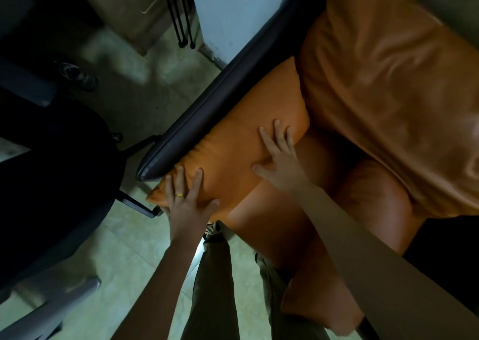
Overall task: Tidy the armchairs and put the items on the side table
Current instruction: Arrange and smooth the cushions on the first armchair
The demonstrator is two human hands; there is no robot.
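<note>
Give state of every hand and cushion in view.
left hand: open, fingers spread, pressing the small cushion's near end.
right hand: open, fingers spread, pressing its far end.
small cushion: lies against the dark armrest, under both hands.
back cushion: creased, untouched.

Orange armchair seat (272, 233) bears side cushion (241, 148) against dark armrest (220, 101)

Dim light falls on a pale tiled floor (140, 256) below a pale blue wall corner (233, 13). Thin black metal legs (180, 16) stand just left of it, a brown box-like unit (124, 5) beside them, and a black office chair (46, 174) well to its left.
</note>
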